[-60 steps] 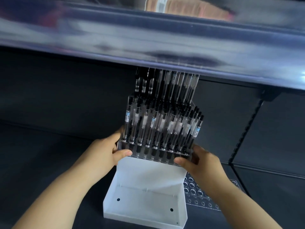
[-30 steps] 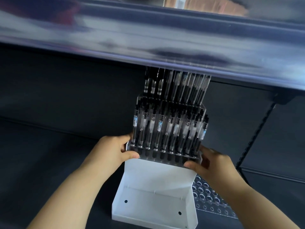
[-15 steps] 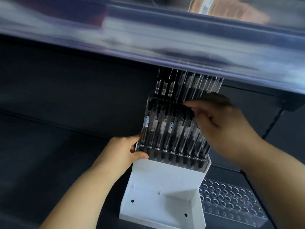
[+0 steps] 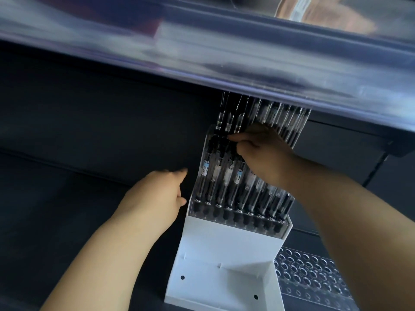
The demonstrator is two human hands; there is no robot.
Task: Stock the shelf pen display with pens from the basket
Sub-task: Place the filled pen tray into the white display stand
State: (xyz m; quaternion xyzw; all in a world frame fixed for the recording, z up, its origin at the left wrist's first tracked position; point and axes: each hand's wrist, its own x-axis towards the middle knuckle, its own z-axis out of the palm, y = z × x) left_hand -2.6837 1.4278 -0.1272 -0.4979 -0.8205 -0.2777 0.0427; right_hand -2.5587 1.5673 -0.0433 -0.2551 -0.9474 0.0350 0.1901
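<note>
Left hand [image 4: 155, 198] has let go of the display [image 4: 229, 248]: half a second ago it held the left front corner, now it sits just beside that edge at 9 o'clock, fingers relaxed, grip apart, holding nothing, and a thin dark gap suggests it isn't touching. Right hand [image 4: 267, 153] has slid further left across the middle tier, from mid-row to the caps toward the display's 11 o'clock corner. Its forefinger and thumb are curled in among the pens [image 4: 216, 176], but the caps hide the tips, so I cannot tell whether that grip is clamped on a pen or only nudging one. Display stands on the dark shelf [image 4: 67, 198], roughly centre frame, its back row tucked under the glossy upper shelf edge [image 4: 224, 63]. Front tier looks full, and every slot visible elsewhere holds a pen, though the right hand covers part of the tiers. A clear rack [image 4: 314, 274] with bare holes lies flat at 4 o'clock, just beside the white base. Basket not in view. Judgement: placing and steadying of the display is over, the right hand is now straightening or seating pens in the middle tier, and the stocking looks close to done. Risk: with nothing bracing the display, a push on the caps could tip it back.
</note>
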